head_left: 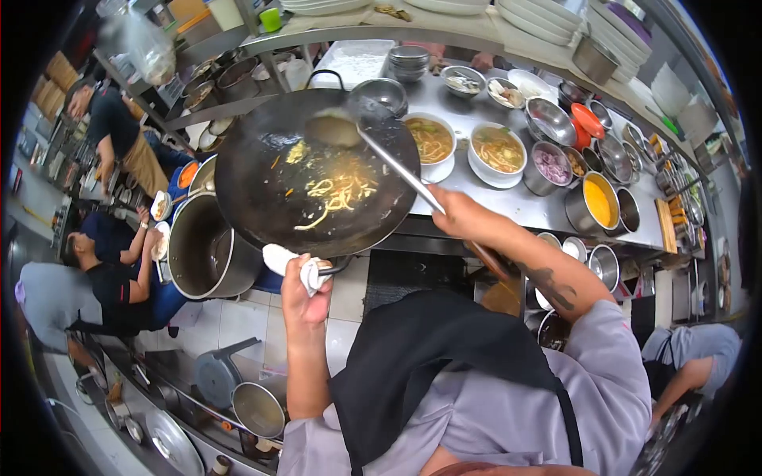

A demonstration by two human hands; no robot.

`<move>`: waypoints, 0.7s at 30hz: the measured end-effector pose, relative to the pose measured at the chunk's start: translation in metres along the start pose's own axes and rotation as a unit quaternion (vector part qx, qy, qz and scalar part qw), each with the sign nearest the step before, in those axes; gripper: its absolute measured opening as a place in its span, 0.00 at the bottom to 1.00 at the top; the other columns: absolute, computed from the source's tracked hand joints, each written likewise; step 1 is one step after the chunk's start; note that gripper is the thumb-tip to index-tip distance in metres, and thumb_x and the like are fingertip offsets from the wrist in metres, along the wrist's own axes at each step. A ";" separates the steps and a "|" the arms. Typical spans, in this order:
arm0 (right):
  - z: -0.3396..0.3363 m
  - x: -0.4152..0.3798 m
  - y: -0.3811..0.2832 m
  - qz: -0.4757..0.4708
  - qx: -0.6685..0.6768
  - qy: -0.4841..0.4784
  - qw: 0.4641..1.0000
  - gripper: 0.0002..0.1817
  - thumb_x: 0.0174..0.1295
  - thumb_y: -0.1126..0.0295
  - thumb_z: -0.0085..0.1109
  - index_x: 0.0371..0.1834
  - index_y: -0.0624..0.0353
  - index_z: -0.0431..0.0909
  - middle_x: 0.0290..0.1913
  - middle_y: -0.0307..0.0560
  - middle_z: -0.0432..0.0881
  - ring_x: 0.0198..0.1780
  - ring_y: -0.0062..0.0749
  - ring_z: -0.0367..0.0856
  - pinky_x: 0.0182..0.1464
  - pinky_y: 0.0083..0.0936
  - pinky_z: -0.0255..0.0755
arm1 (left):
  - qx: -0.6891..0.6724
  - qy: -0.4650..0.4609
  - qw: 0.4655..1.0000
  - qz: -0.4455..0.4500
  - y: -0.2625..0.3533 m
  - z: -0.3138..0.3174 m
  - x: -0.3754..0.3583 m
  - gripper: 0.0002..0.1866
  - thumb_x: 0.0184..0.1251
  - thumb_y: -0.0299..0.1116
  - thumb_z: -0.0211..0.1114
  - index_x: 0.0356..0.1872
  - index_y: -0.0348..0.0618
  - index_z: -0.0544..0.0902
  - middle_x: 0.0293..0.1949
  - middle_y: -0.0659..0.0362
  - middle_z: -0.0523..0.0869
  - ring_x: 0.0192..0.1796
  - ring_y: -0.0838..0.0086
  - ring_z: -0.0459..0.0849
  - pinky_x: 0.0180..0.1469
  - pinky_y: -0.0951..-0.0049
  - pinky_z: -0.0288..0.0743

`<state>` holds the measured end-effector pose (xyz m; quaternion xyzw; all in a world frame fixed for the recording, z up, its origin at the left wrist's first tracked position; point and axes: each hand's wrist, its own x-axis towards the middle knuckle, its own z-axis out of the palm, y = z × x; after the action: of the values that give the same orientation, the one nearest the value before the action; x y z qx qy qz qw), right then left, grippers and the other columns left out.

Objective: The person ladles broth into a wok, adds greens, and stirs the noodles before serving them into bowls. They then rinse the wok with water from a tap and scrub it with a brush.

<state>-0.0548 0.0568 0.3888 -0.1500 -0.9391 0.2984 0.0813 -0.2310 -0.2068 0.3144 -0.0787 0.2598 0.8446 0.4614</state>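
Observation:
My left hand [302, 295] is closed around the near handle of a large black wok [250, 178], with a folded white cloth [279, 259] between palm and metal. The wok is lifted over the counter edge. A few noodles [341, 194] and a bit of scrambled egg [298, 152] lie inside, with some steam above. In my right hand [460, 213] is the long handle of a ladle [401, 170]; its bowl rests over the far part of the wok. Beside the wok stand two white bowls of noodle soup [498, 151] [431, 141].
A steel counter [476, 205] holds a pot of chopped onion [549, 166], a pot of yellow liquid [601, 200] and metal bowls [549, 120]. A deep stockpot [208, 246] stands left of the wok. Two people [119, 131] [111, 270] are at the left, another person [690, 357] at the right.

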 end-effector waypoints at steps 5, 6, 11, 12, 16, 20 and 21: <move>-0.053 -0.032 -0.075 0.080 0.011 -0.178 0.981 0.23 0.58 0.73 0.52 0.58 0.69 0.67 0.35 0.64 0.80 0.37 0.54 0.80 0.41 0.39 0.72 | 0.010 0.024 1.000 0.003 -0.001 -0.009 0.008 0.05 0.64 0.32 0.56 0.32 0.43 0.74 0.23 0.58 0.80 0.24 0.73 0.78 0.18 0.75 0.65; -0.057 -0.033 -0.082 0.105 0.014 -0.191 0.976 0.23 0.58 0.73 0.52 0.58 0.70 0.67 0.36 0.65 0.80 0.38 0.56 0.80 0.42 0.39 0.72 | 0.011 0.029 0.999 0.007 -0.001 -0.008 0.007 0.05 0.64 0.32 0.56 0.32 0.43 0.74 0.23 0.57 0.80 0.24 0.72 0.79 0.18 0.75 0.65; -0.054 -0.012 -0.068 0.079 -0.121 -0.101 0.984 0.20 0.59 0.73 0.50 0.52 0.74 0.66 0.31 0.69 0.78 0.35 0.57 0.80 0.40 0.41 0.73 | 0.026 0.047 0.998 0.040 -0.002 -0.005 0.006 0.05 0.63 0.30 0.56 0.35 0.41 0.75 0.23 0.57 0.80 0.24 0.72 0.79 0.18 0.75 0.66; -0.049 -0.008 -0.072 0.122 -0.122 -0.106 0.979 0.18 0.59 0.74 0.50 0.50 0.74 0.65 0.29 0.70 0.77 0.33 0.58 0.80 0.38 0.42 0.73 | 0.043 0.059 0.996 0.057 -0.002 -0.004 0.004 0.05 0.62 0.30 0.56 0.36 0.40 0.75 0.23 0.57 0.80 0.23 0.73 0.79 0.18 0.75 0.66; -0.016 -0.006 -0.100 0.290 0.103 -0.177 0.935 0.09 0.61 0.73 0.48 0.41 0.68 0.66 0.22 0.48 0.74 0.21 0.32 0.78 0.23 0.32 0.71 | 0.106 0.067 0.988 0.094 -0.004 -0.007 0.007 0.05 0.61 0.30 0.57 0.36 0.40 0.75 0.23 0.56 0.79 0.23 0.72 0.78 0.17 0.75 0.64; 0.009 -0.013 -0.149 0.449 0.517 -0.193 0.703 0.10 0.67 0.71 0.46 0.50 0.58 0.68 0.26 0.37 0.69 0.15 0.15 0.66 0.14 0.17 0.63 | 0.127 0.092 0.985 0.069 0.002 -0.016 0.005 0.04 0.60 0.30 0.58 0.34 0.42 0.75 0.23 0.56 0.80 0.22 0.73 0.79 0.17 0.75 0.64; 0.010 -0.011 -0.146 0.449 0.518 -0.200 0.700 0.10 0.67 0.71 0.46 0.50 0.58 0.68 0.26 0.37 0.69 0.15 0.15 0.66 0.14 0.17 0.63 | 0.128 0.102 0.985 0.050 0.004 -0.021 0.004 0.04 0.61 0.31 0.59 0.33 0.44 0.75 0.23 0.57 0.80 0.22 0.73 0.78 0.17 0.75 0.64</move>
<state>-0.0808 -0.0663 0.4653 -0.4252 -0.4517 0.7618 -0.1867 -0.2383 -0.2167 0.2962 -0.0916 0.4148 0.8141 0.3960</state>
